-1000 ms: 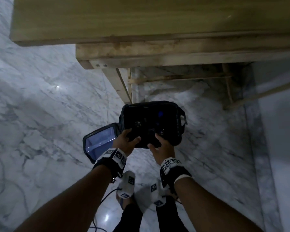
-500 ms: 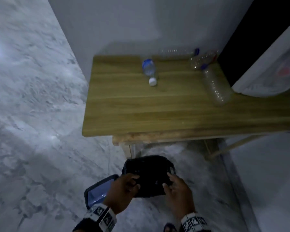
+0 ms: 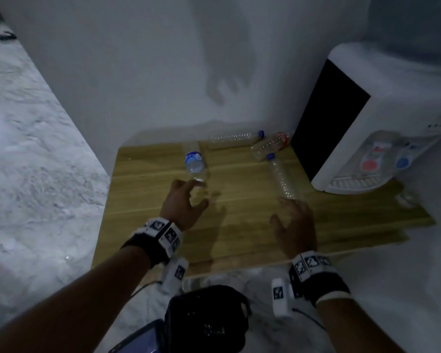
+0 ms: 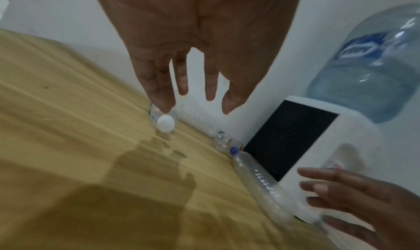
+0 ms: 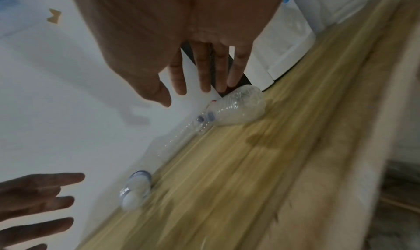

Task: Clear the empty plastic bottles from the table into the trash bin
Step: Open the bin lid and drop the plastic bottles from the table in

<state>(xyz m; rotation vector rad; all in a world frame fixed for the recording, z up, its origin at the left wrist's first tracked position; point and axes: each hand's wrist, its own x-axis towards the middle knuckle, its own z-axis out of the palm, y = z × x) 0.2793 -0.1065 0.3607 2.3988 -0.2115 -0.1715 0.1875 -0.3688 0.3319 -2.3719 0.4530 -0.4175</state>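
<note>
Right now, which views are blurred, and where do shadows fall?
Head view: dim, mostly sharp; hand shadows on the wall and table. Left wrist view: table blurred, white bottle cap fairly clear. Right wrist view: strong motion blur, blue-label bottle smeared.

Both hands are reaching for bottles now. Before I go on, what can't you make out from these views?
- Head view: left hand covers the labelled bottle's cap end, so contact is unclear.
- Head view: right hand hides the ribbed bottle's base.
- Trash bin: its inside is too dark to read.
- Right wrist view: motion blur smears the bottles.
</note>
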